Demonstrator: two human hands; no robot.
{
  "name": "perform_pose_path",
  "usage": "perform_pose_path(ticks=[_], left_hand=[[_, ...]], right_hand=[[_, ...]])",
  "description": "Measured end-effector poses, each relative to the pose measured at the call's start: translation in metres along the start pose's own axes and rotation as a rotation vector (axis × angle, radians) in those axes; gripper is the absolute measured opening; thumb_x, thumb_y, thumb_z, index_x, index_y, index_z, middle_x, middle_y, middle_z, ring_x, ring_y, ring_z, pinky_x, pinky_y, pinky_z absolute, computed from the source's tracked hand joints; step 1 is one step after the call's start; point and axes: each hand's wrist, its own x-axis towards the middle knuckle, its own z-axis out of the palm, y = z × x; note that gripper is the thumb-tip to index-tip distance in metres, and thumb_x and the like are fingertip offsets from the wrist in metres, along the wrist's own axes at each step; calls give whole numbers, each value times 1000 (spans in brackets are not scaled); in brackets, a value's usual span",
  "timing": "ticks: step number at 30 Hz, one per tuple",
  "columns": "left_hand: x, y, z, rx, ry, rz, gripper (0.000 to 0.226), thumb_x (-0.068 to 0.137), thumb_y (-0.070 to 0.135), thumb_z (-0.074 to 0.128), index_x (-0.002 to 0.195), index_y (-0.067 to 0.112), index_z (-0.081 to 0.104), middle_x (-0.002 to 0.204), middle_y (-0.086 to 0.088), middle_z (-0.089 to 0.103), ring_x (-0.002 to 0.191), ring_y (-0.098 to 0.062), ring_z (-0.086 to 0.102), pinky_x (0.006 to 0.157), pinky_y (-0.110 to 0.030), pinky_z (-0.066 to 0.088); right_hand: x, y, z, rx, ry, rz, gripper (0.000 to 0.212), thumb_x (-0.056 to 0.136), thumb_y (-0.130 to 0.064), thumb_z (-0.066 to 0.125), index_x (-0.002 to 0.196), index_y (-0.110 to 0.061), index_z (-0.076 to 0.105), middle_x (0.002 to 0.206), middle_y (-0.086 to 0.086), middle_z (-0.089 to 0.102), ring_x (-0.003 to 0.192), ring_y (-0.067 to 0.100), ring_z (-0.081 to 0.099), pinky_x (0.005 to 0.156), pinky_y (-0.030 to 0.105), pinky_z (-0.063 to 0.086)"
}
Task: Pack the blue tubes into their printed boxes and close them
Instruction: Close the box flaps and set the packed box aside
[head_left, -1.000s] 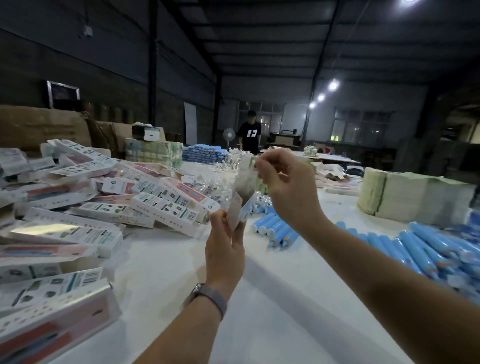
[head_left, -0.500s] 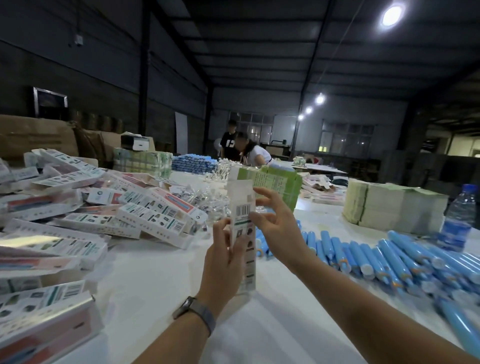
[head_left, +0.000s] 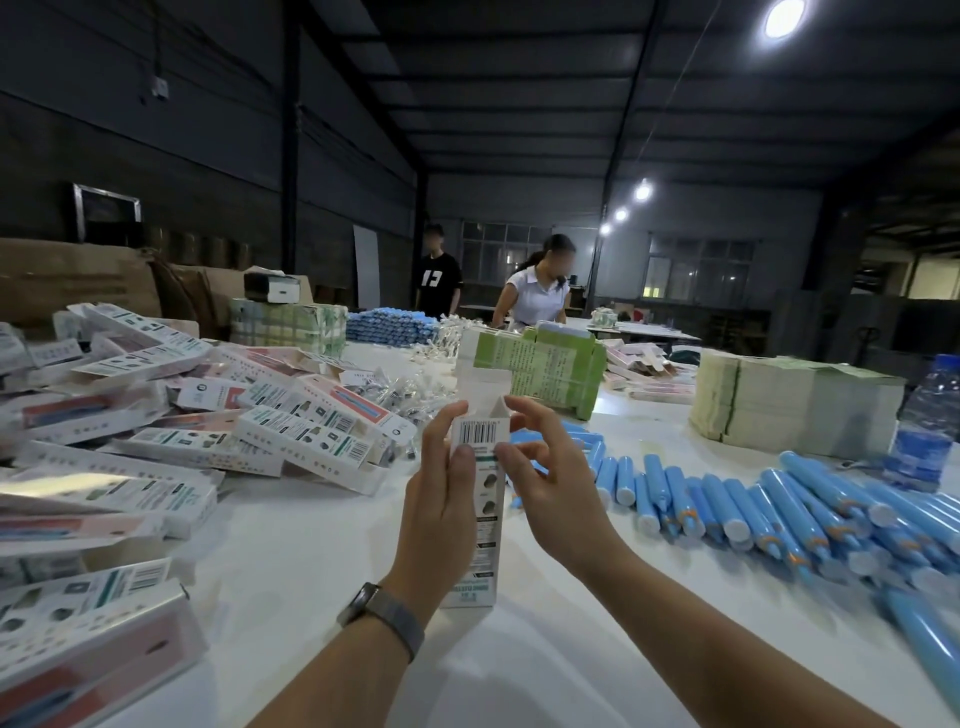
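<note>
The left hand (head_left: 441, 499) held a tall printed box (head_left: 480, 519) upright above the white table (head_left: 322, 566), fingers curled round its side. The right hand (head_left: 545, 478) pinched the box near the barcode, thumb at the front. The top flaps stood open. I could not tell if a tube was inside. The blue tubes (head_left: 727, 504) lay in a row to the right, apart from the box. To close it well, I think the small side flaps should fold in first, then the big flap should tuck in gently, while the left hand kept the box straight and did not squash it
</note>
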Motion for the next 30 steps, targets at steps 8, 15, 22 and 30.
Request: perform_pose_path(ticks=[8,15,22,30], left_hand=[[2,0,-3,-26,-9,-26,29,101,36,35,119,56,43,103,19,69,80,-13,69,66,-32,58],[3,0,-2,-38,9,-23,28,102,34,35,120,52,44,103,19,69,82,-10,68,69,-35,57],[4,-4,-1,-88,-13,-90,35,99,42,38,127,63,35,111,13,68,92,-12,70,79,-35,56],[6,-6,-3,-155,-34,-111,46,96,43,46,134,64,33,99,-11,61,81,-20,55,75,-42,50]], right_hand=[[4,-5,-3,-60,-49,-6,22,97,-14,59,110,-31,57,106,-2,65,89,11,64,76,32,58],[18,-17,-6,-26,-33,-66,31,82,1,71,93,-26,62,113,-22,58,102,-2,59,78,19,50],[22,-15,-5,-163,-11,-141,50,85,-1,70,119,-37,59,106,-15,62,100,5,61,80,27,53],[21,-22,-4,-245,-4,-198,17,88,-11,62,93,-21,75,103,-13,62,100,8,61,85,26,50]])
